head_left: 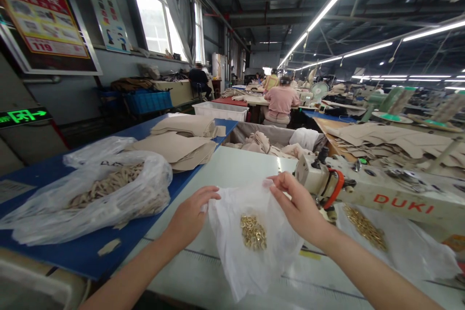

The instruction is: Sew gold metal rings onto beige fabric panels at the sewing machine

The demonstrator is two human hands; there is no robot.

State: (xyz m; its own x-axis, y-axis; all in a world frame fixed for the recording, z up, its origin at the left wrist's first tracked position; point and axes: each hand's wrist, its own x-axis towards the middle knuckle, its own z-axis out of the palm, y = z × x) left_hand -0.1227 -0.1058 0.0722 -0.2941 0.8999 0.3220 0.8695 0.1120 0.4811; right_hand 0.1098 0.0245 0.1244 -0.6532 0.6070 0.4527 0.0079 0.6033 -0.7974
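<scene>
Between my hands a thin white plastic bag (232,261) is spread over the pale green table (218,164). A small heap of gold-coloured metal rings (253,232) shows in its middle. My left hand (194,215) pinches the bag's upper left edge, thumb and fingers closed on it. At the upper right corner my right hand (296,203) grips the same bag between thumb and fingertips. Just right of that hand stands the sewing machine (395,198) with an orange-red part on its head. Beneath the machine arm lies another white bag (410,242) with gold metal pieces (365,227).
On the blue table (141,232) to the left sits a clear plastic bag (47,218) of beige strips, near stacked beige panels (181,147). Beyond my table is a bin of beige pieces (261,143). More panels (407,140) lie right. A person in pink (282,99) sits ahead.
</scene>
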